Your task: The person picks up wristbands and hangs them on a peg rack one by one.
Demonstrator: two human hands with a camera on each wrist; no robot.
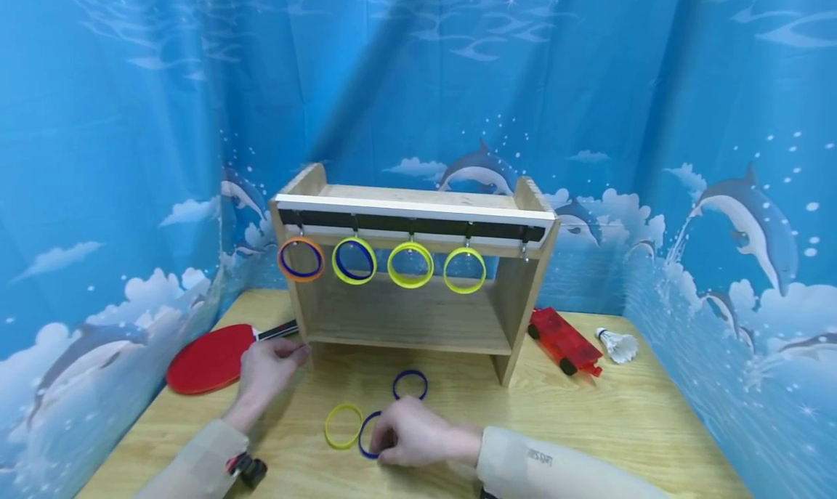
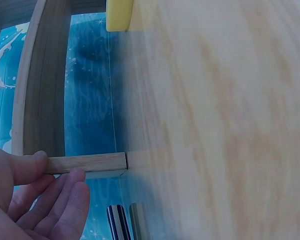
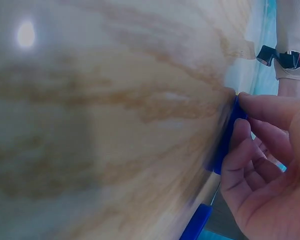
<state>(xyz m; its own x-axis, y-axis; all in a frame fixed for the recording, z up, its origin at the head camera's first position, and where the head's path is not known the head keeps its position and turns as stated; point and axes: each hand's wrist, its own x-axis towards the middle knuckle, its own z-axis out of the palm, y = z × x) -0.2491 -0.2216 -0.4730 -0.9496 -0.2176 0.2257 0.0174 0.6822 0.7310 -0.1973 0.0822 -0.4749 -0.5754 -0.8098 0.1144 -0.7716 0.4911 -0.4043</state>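
Note:
On the table, my right hand (image 1: 415, 433) pinches a blue wristband (image 3: 229, 140) between thumb and fingertips, at the edge of the band. Beside it lie a yellow wristband (image 1: 327, 430) and, farther back, a second blue wristband (image 1: 426, 384). With thumb and fingers on either side, my left hand (image 2: 45, 192) grips the lower left side panel (image 2: 90, 163) of a wooden rack (image 1: 405, 314). Wristbands hang from hooks along the rack's front: an orange one (image 1: 281, 261) with blue inside, a yellow-green one (image 1: 336, 266) with blue inside, and more yellow ones (image 1: 391, 270) to the right.
The rightmost hook (image 1: 524, 250) carries no band. Left of the rack lies a red table tennis paddle (image 1: 212, 357), its handle reaching the rack's side. A red toy car (image 1: 567, 339) and a white shuttlecock (image 1: 618, 345) lie to the right. Blue dolphin-print curtains (image 1: 418, 85) surround the table.

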